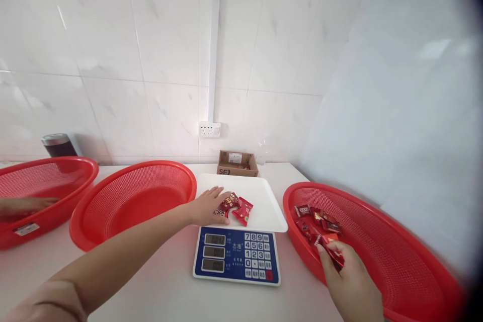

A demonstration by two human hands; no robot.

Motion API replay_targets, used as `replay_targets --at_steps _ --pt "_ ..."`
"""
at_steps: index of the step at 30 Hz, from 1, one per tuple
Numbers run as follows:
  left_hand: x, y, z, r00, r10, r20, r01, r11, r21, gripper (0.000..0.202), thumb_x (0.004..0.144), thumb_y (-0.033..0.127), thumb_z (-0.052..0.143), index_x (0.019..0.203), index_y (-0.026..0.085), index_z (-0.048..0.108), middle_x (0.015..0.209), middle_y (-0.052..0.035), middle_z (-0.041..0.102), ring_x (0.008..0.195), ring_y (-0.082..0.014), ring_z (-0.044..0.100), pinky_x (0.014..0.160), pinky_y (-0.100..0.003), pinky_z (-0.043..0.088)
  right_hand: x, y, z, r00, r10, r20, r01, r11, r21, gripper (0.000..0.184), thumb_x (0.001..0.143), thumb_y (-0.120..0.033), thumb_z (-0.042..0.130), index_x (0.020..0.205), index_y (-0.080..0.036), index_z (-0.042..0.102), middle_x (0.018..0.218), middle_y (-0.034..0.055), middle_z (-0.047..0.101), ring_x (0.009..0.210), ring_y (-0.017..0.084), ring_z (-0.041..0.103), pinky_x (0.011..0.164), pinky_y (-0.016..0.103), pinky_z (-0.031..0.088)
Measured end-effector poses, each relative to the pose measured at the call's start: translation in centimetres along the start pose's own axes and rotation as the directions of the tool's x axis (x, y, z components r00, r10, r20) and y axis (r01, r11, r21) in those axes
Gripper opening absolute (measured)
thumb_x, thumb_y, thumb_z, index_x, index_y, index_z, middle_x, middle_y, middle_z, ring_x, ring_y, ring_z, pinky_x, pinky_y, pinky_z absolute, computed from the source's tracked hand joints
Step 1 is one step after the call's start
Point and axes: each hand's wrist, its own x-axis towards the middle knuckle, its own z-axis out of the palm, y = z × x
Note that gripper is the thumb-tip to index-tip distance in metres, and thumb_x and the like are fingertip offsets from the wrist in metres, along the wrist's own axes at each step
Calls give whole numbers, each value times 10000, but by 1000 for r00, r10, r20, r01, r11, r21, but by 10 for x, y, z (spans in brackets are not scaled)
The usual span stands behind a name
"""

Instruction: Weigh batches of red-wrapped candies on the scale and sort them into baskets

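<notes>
My left hand (211, 207) reaches over the white scale tray (264, 206), its fingers stretched and its thumb apart from them. It touches dark red candy packets (229, 202); part of them is hidden by the hand. Just right of them lies a brighter red packet (243, 211). Over the near left side of the right-hand red basket (392, 241), my right hand (350, 279) is closed on a red candy packet (335, 255), held between thumb and fingers. Several more red packets (313, 221) lie inside that basket. The blue scale panel (236, 256) has three displays and a keypad.
Left of the scale stands another red basket (132, 206). Farther left, another person's hand (30, 206) is inside a red basket (75, 171). A dark cylinder with a silver lid (59, 145) stands behind it. A cardboard box (237, 163) sits behind the scale, near the wall.
</notes>
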Motion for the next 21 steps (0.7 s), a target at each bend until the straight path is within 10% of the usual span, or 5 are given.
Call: replay_targets --at_steps 7,14,21 --pt "30 1 8 997 29 -67 -26 999 40 579 800 570 488 1308 294 459 1231 -128 538 1151 -341 491 944 -519 367 -1 -2 0 998 35 51 -34 999 -18 456 717 -628 377 887 -242 549 981 103 672 868 304 628 633 376 462" --pt "43 -4 9 982 -37 -185 17 994 -109 418 751 305 585 1164 255 550 1059 -61 560 911 -181 603 800 -287 479 -2 -1 -1 999 -7 36 7 1000 -2 437 725 -616 403 872 -235 560 951 105 678 855 296 634 644 367 471" --pt "7 -33 -30 903 -216 -371 152 969 -196 320 770 238 504 1080 225 583 1021 -56 626 929 -192 600 872 -327 473 -2 5 -1 999 -21 28 20 999 43 435 714 -613 437 867 -228 570 952 109 688 861 300 631 681 383 478"
